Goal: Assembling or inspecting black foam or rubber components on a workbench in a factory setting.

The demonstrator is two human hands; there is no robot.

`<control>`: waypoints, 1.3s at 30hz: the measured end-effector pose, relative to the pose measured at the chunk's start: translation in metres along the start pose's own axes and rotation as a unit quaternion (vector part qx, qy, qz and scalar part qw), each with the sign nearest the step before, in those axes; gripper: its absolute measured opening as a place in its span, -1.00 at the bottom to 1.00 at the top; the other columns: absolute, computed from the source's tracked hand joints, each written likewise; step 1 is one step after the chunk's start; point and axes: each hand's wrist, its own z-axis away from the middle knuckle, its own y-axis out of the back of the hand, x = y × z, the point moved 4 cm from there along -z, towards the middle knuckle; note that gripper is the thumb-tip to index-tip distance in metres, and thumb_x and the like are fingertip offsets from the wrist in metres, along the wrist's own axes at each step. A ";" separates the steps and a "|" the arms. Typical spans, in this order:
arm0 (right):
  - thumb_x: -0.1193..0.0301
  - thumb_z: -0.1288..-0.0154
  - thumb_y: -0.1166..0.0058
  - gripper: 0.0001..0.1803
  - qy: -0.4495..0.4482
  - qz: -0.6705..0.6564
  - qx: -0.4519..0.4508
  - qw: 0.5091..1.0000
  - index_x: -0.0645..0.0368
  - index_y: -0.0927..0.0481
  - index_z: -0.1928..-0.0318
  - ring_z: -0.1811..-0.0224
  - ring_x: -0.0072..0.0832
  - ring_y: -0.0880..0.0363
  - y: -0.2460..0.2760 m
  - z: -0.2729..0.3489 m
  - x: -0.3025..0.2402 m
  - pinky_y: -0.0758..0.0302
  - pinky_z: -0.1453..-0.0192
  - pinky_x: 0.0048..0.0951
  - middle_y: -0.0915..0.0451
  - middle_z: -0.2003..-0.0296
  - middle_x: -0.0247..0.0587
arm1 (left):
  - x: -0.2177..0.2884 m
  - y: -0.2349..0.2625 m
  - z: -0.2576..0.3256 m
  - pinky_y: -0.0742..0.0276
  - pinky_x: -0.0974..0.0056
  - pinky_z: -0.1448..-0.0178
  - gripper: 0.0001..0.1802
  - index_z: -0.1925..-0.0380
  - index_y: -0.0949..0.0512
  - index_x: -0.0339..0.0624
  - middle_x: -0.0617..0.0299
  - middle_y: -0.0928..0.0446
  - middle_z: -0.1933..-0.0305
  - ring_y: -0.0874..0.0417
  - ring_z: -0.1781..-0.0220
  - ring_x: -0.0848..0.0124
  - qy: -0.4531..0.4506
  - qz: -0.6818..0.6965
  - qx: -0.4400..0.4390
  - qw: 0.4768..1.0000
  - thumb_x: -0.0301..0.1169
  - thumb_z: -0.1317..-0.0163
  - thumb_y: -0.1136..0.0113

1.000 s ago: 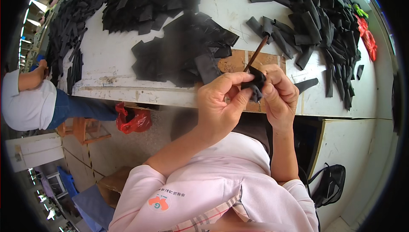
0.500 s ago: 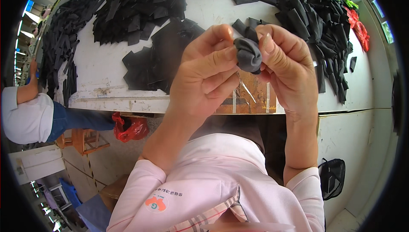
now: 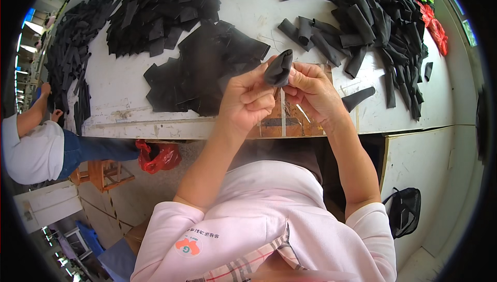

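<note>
**Small garment or fabric-parts workshop**

Long white worn surface, paint chipped at the edge. Heaps of flat black cut pieces on the left, rolled black tubes on the right: batch piecework. Second person seated at the same surface. Wooden stool, bare concrete floor. Far left, blurred, probably more workstations.

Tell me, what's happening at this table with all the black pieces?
A person holds a small black fabric tube up over the white worktable, pinched between the left hand and right hand. Flat black cut pieces lie stacked to the left, and a heap of rolled black tubes lies to the right. Another person sits at the table's far left end.
</note>
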 end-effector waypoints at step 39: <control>0.31 -0.16 0.01 -0.80 0.214 0.584 0.014 0.783 0.19 -0.50 0.44 0.53 -0.20 -0.47 -0.015 0.019 -0.028 -0.36 0.42 -0.29 -0.49 0.63 -0.16 | -0.006 -0.065 0.004 -0.42 0.39 0.10 -0.76 0.21 -0.49 -0.29 0.07 -0.54 0.30 -0.53 0.28 0.47 -0.361 -0.556 -0.017 0.748 -0.37 -0.19 -0.06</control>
